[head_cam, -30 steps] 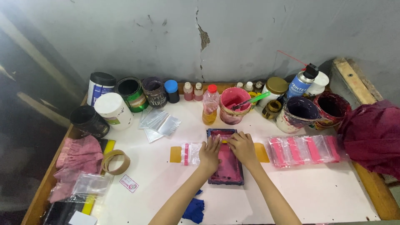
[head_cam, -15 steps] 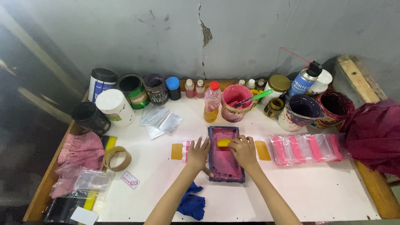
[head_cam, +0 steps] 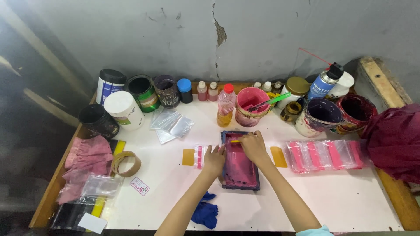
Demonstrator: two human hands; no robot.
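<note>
White table: pink screen frame between left hand, right hand.

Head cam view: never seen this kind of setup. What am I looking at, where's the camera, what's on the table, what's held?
No machine here: one person works with two bare hands, and the single camera sits on their head, looking down at a white table against a grey wall. In the middle lies a small pink-stained printing screen frame. The left hand presses on its left edge. The right hand holds a yellow-edged squeegee at the frame's far end. Along the wall stand paint tubs, including a pink paint bucket, small bottles and a spray can. To the right lies a row of clear bags with pink stripes; to the left, a tape roll and pink cloth.
</note>
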